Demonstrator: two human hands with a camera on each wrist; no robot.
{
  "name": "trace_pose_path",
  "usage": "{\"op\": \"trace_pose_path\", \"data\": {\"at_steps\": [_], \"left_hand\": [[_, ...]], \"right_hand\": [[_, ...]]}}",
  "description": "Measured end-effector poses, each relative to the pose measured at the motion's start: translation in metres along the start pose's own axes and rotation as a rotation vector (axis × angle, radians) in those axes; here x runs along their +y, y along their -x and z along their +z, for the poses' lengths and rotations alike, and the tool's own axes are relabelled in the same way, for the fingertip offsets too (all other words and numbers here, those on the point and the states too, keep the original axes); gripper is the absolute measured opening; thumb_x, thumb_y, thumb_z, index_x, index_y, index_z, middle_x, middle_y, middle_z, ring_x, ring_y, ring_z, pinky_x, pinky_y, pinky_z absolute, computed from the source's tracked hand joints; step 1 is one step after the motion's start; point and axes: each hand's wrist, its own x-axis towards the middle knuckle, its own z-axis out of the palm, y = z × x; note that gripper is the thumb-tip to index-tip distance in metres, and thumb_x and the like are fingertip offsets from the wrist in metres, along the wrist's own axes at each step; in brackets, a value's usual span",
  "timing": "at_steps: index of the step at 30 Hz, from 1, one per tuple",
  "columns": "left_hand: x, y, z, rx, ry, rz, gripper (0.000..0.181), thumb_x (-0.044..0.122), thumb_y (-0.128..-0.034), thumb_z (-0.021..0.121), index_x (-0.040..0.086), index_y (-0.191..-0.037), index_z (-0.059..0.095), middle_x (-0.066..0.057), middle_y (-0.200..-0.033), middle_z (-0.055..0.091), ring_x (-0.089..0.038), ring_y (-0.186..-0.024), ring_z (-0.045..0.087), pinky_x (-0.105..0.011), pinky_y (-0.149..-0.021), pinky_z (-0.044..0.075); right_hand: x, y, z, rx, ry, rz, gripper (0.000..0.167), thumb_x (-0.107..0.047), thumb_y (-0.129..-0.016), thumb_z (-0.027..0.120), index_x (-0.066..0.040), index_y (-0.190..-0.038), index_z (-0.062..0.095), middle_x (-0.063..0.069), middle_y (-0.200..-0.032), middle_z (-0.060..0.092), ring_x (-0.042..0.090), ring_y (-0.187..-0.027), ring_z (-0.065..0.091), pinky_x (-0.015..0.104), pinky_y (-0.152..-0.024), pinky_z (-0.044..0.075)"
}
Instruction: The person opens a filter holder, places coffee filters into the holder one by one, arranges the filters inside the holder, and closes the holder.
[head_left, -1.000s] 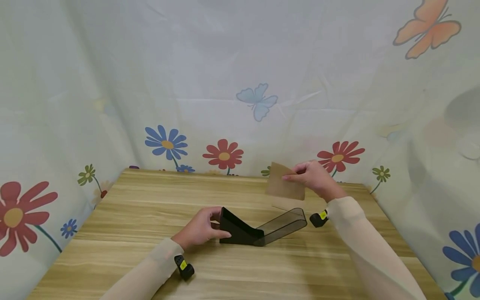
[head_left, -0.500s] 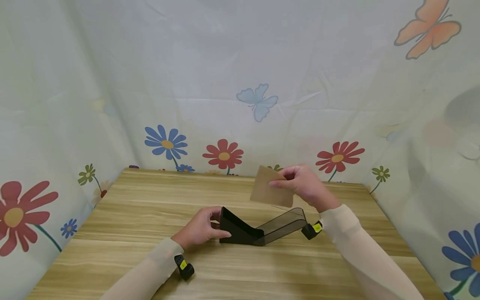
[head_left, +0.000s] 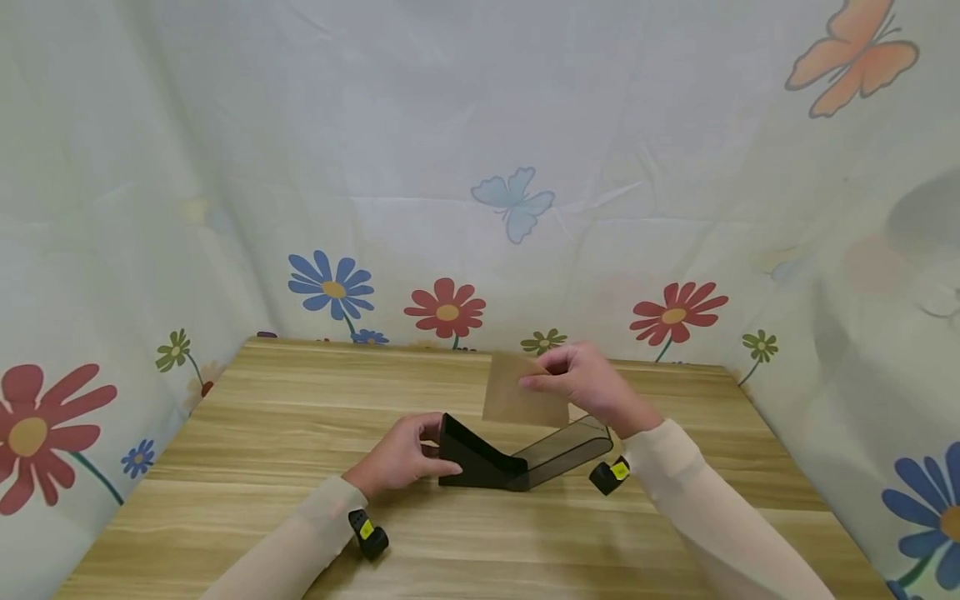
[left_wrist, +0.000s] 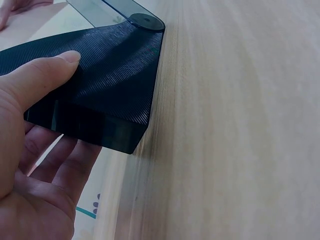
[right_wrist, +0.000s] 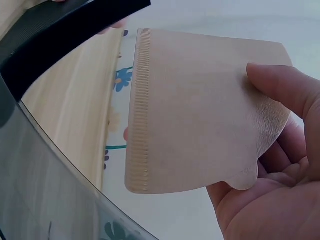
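Observation:
In the head view a black, ribbed-sided filter holder (head_left: 480, 462) stands on the wooden table, its clear smoky lid (head_left: 566, 448) swung out to the right. My left hand (head_left: 399, 455) grips its left end; in the left wrist view the thumb lies on the ribbed side and the fingers are beneath the far side. A brown paper coffee filter (right_wrist: 195, 115), with a crimped edge and a small tab, is pinched between thumb and fingers of my right hand (head_left: 588, 383). The filter hangs above and behind the holder, apart from it. The holder's inside is hidden.
The wooden table (head_left: 285, 417) runs back to a pale curtain (head_left: 390, 150) printed with flowers and butterflies. Black wrist cameras sit below the left wrist (head_left: 369, 537) and the right wrist (head_left: 609, 477).
My right hand has carried the coffee filter leftward and down, from above the lid to behind the holder. The left hand and the holder have stayed in place.

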Motion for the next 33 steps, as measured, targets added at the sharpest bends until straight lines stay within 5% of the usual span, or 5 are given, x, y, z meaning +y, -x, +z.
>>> {"op": "trace_pose_path", "data": {"at_steps": [8,16,26,33], "left_hand": [[0.000,0.000,0.000,0.001,-0.003,0.003,0.034,0.031,-0.0819,0.088,0.022,-0.109,0.070,0.002,-0.106,0.073,-0.014,-0.099,0.069,-0.027,-0.081,0.057],[-0.001,-0.001,0.001,0.002,-0.002,-0.009,0.034,0.033,-0.0809,0.089,0.025,-0.109,0.069,0.004,-0.105,0.073,-0.016,-0.101,0.069,-0.028,-0.083,0.057],[-0.001,-0.001,0.000,0.004,0.011,-0.020,0.038,0.034,-0.0797,0.089,0.024,-0.111,0.070,0.003,-0.106,0.073,-0.017,-0.101,0.069,-0.030,-0.083,0.057],[-0.002,-0.002,0.000,0.001,0.022,-0.027,0.041,0.035,-0.0798,0.089,0.025,-0.114,0.070,0.003,-0.108,0.073,-0.018,-0.101,0.069,-0.030,-0.082,0.057]], "right_hand": [[0.003,0.001,0.015,-0.066,0.030,-0.053,0.021,-0.023,-0.088,0.083,-0.007,-0.080,0.072,-0.002,-0.071,0.052,0.015,-0.068,0.047,0.027,-0.062,0.040],[0.005,0.000,0.029,-0.109,0.109,-0.116,0.009,-0.023,-0.087,0.084,-0.015,-0.089,0.079,-0.001,-0.080,0.072,0.013,-0.066,0.055,0.025,-0.059,0.045],[0.006,0.004,0.042,-0.080,0.183,-0.069,0.009,-0.031,-0.083,0.086,-0.027,-0.089,0.081,-0.008,-0.083,0.075,0.011,-0.068,0.055,0.027,-0.060,0.044],[0.009,0.002,0.050,-0.145,0.077,-0.079,0.009,-0.020,-0.086,0.084,-0.015,-0.092,0.081,-0.001,-0.085,0.076,0.013,-0.072,0.058,0.026,-0.065,0.047]]}}
